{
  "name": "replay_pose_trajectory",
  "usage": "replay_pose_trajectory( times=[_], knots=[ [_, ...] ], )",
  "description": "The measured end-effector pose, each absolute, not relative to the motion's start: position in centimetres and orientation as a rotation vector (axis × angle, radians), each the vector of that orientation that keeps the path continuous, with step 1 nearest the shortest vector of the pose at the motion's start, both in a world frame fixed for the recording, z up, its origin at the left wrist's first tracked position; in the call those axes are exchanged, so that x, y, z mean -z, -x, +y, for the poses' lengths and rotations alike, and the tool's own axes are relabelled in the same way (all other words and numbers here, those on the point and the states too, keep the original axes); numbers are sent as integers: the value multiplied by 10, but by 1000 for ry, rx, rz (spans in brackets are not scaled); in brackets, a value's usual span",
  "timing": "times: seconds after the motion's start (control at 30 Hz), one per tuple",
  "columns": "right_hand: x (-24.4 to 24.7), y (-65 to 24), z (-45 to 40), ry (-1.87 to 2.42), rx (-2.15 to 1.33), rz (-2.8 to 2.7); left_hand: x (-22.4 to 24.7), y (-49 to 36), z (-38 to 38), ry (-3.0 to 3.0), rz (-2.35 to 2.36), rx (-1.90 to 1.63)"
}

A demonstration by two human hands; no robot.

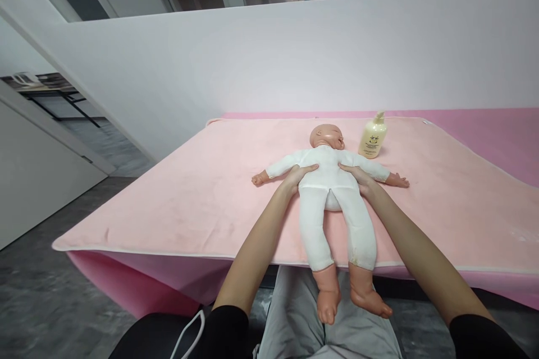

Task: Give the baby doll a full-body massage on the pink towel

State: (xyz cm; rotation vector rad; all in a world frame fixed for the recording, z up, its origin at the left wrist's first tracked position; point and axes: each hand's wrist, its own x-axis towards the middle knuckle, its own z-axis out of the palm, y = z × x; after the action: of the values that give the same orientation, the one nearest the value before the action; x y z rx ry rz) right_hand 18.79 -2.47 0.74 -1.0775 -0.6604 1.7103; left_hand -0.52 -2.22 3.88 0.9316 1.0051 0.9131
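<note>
A baby doll [330,171] with a white cloth body lies on its back on the pink blanket [202,190]. Its head points to the far side, and its feet hang over the near table edge. My left hand [300,175] grips the doll's left-hand side of the trunk as I see it, thumb on the front. On the opposite side, my right hand [357,175] holds the trunk in the same way. The other fingers of both hands are largely hidden beside or under the body. The doll's arms stretch outward past my hands.
A pale yellow pump bottle [373,136] stands on the blanket beyond the doll's arm, to the right of its head. Behind the table rises a white wall [269,61]. A black chair [147,336] with a white cable is at lower left.
</note>
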Motion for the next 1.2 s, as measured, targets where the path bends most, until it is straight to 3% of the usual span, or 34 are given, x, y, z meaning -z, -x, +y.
replay_pose_trajectory(
  times=[0.17, 0.4, 0.73, 1.0, 1.2],
  knots=[
    [-12, -183, -29, 1094, -1622, -658, -39, 3, -27, -925, 1103, -1007],
    [-10, -177, -30, 1363, -1084, -671, -23, -2, -8, -1125, 1385, -1187],
    [-10, -204, -31, 1876, -276, -1274, -15, 22, -1, -1987, 2047, -886],
    [-10, -202, -28, 1816, -84, -1159, -17, 16, -3, -2006, 2121, -880],
    [-13, -198, -25, 1618, -254, -1002, -14, 15, -2, -1943, 1944, -1120]
  ],
)
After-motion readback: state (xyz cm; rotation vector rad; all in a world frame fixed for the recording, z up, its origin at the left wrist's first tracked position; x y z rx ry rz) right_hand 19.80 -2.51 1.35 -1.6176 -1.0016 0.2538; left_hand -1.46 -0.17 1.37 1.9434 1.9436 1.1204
